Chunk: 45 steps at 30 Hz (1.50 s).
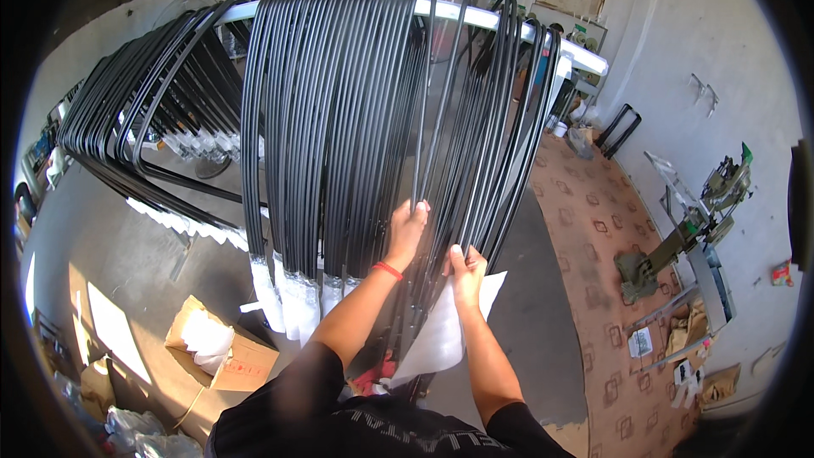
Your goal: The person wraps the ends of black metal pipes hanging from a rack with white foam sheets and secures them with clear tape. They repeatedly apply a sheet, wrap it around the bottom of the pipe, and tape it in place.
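Many bent black tubes [339, 110] hang in rows over a white rack bar [585, 58] in front of me. My left hand [409, 227], with a red band at the wrist, is closed round a slim black tube [421, 144] in the gap right of the dense middle row. Lower and further right, my right hand [465, 271] is closed on a white foam sheet [437, 339], its fingertips close to the tubes. The sheet hangs below that hand, partly hidden by the forearm. White wrapping [297, 301] covers the lower ends of the middle tubes.
A cardboard box [248, 365] with white foam inside stands on the floor at lower left, near clear plastic bags [140, 428]. More tubes [127, 102] hang at left. A green machine [649, 267] stands by the right wall, beyond a patterned reddish floor covering [598, 271].
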Motion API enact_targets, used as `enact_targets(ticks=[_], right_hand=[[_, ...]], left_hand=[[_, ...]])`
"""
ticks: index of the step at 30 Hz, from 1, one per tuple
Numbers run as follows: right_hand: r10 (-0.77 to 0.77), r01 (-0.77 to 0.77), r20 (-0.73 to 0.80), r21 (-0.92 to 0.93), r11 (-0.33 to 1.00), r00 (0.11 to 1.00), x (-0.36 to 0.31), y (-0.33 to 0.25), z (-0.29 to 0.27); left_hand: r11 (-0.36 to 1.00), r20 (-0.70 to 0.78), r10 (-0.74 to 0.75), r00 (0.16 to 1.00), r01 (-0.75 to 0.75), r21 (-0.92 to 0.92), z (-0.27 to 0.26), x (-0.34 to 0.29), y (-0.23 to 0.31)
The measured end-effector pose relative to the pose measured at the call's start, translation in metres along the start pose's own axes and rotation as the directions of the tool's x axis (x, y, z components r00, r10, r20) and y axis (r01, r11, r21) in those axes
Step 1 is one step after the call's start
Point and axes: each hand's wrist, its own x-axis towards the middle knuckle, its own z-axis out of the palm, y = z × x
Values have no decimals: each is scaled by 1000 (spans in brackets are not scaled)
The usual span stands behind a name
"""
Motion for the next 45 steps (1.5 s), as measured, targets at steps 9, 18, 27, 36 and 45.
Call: enact_targets(ticks=[9, 18, 27, 36, 45], right_hand=[[12, -11, 50, -24, 1000, 999, 10, 6, 12], [67, -28, 207, -186, 982, 976, 10, 32, 38], [44, 116, 242, -608, 785, 969, 11, 64, 32], [542, -194, 559, -562, 804, 628, -33, 104, -8], [44, -223, -259, -718, 660, 965, -110, 62, -61]], left_hand=[[997, -15, -25, 1000, 24, -76, -15, 1, 14], [940, 357, -219, 908, 295, -173, -40, 8, 30], [876, 560, -369, 742, 479, -57, -57, -5, 23], [775, 628, -525, 575, 628, 73, -81, -47, -14], [849, 578, -463, 672, 524, 71, -76, -70, -35]])
